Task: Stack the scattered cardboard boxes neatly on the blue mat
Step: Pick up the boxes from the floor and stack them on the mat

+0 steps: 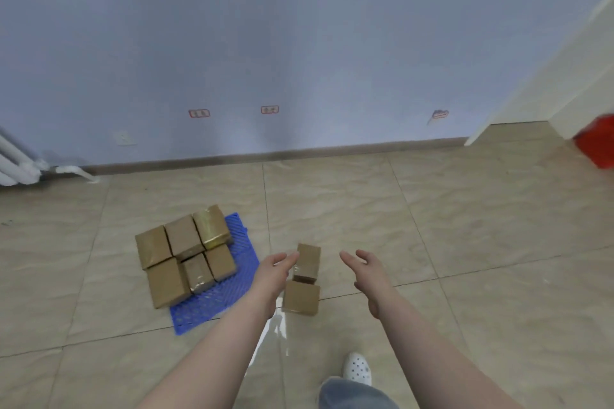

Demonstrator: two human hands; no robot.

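Two loose cardboard boxes lie on the tiled floor: a farther box [307, 262] and a nearer box [300, 297] just in front of it. My left hand [274, 271] reaches out with straight fingers, its fingertips level with the left side of the farther box. My right hand [368, 271] is stretched out open to the right of that box, apart from it. Neither hand holds anything. Left of the hands, the blue mat [229, 295] carries several brown boxes [184, 257] packed side by side, one wrapped in shiny yellowish tape [211, 226].
A purple wall with a dark skirting board [299, 154] runs behind. White radiator pipes [20, 159] sit at far left. A red object [598, 143] stands at the right edge by a white corner. My white shoe [357, 368] is near the bottom.
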